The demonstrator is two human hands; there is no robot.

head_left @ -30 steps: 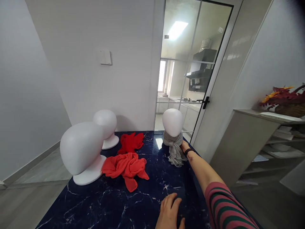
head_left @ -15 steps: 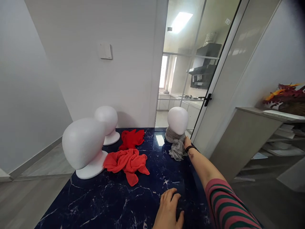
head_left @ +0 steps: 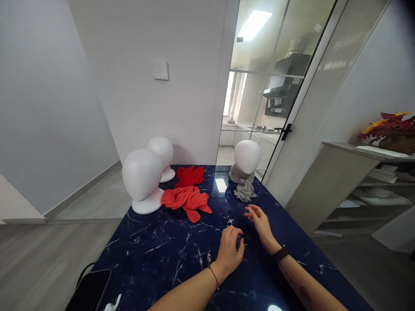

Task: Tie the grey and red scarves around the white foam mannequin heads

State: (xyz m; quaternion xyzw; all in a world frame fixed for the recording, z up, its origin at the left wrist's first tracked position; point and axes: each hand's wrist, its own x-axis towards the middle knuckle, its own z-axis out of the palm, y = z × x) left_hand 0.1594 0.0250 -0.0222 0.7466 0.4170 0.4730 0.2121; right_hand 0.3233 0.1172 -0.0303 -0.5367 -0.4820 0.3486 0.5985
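Observation:
My left hand [head_left: 231, 248] is over the dark blue marbled table [head_left: 155, 255], fingers loosely curved and thumb apart, holding nothing. To its right and a little farther out, my right hand [head_left: 260, 222] hovers with loose fingers and an empty grasp. Beyond it stands a white foam mannequin head [head_left: 247, 156] with a grey scarf [head_left: 244, 189] knotted round its neck, apart from both hands. A coral-red scarf [head_left: 188, 201] lies crumpled left of my hands. Behind that is a brighter red scarf [head_left: 190, 176], also crumpled.
Two bare foam heads stand at the left, a nearer one [head_left: 142, 177] and a farther one [head_left: 162, 151]. A black phone [head_left: 89, 291] and a white earphone [head_left: 113, 304] lie at the near left. A glass door [head_left: 253, 86] stands behind; a shelf unit [head_left: 350, 172] is on the right.
My right hand has come away from the grey scarf and drawn back toward me. The view has shifted, showing more of the near table, the phone and both forearms.

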